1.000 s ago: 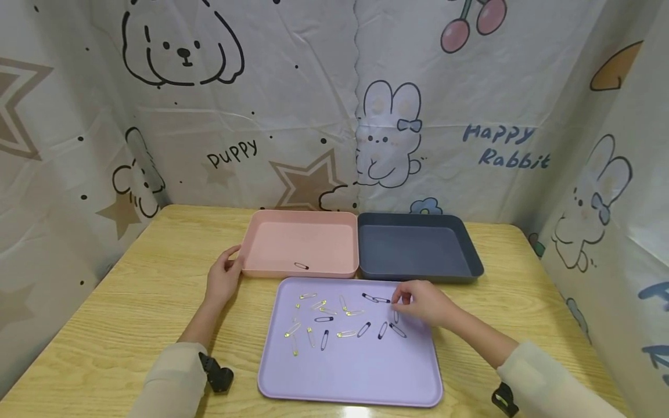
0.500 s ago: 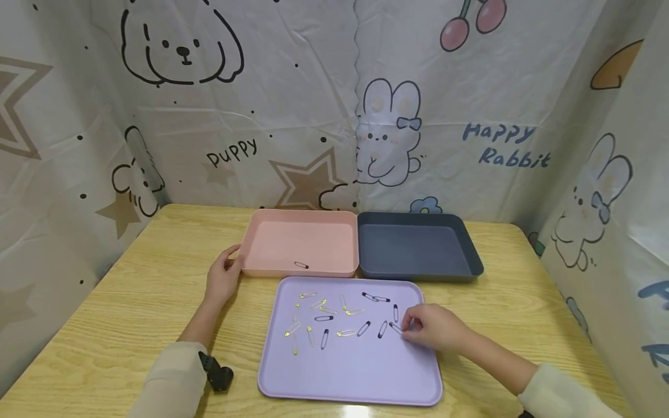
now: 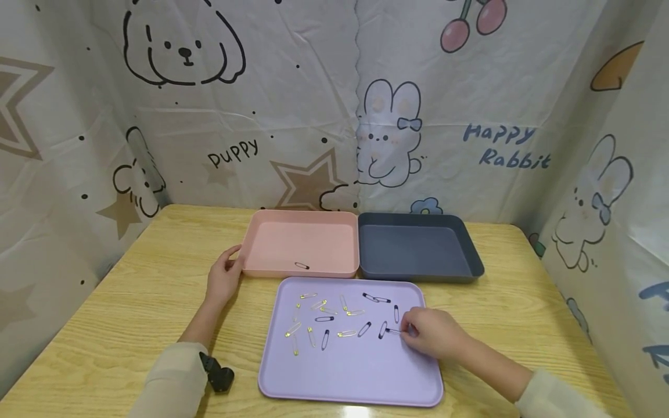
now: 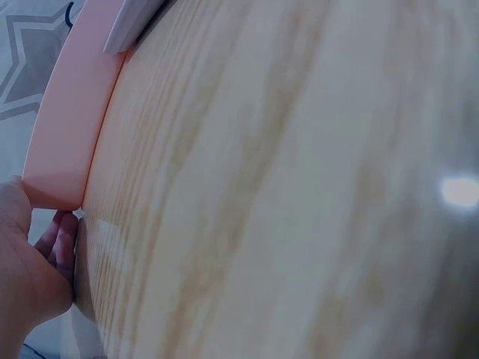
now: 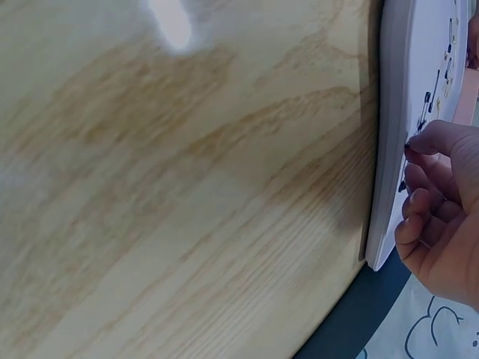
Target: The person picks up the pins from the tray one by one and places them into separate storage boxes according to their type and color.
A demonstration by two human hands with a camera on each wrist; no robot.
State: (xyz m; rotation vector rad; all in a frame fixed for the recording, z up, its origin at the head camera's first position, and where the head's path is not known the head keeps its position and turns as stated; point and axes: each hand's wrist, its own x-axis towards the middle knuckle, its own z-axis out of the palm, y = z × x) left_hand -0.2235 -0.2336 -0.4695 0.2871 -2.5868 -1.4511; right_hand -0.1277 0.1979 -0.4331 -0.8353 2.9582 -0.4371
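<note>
Left grip point(image 3: 222, 281): fingers relaxed, touching the outer left end of the pink tray point(image 3: 298, 235), not wrapped round it; that tray sits on the wood counter point(image 3: 104, 325) just right of this grip, one black pin point(image 3: 302, 266) inside near its front wall; lilac tray point(image 3: 350, 371) between the two grips, nearer the person; gold safety pins point(image 3: 310, 331) fill its left part, well left of the right grip, with loose black pins point(image 3: 326, 339) among and right of them; two more black ones overlap beyond and left of the right grip, another lies just beyond its fingertips; dark tray point(image 3: 413, 249) straight ahead of the right grip, past the lilac rim; right grip point(image 3: 431, 332): over the lilac tray's right side, thumb and index pinching one black safety pin point(image 3: 394, 331) by its tail, dark head pointing left, other fingers curled out of the way; head sits right by a neighbouring black pin point(image 3: 383, 330), can't tell if they touch; step in hand looks like picking up that single pin; best done with a firm fingertip pinch, a small pull to the right to free the head, then a straight lift; dragging left could hook the neighbour.
</note>
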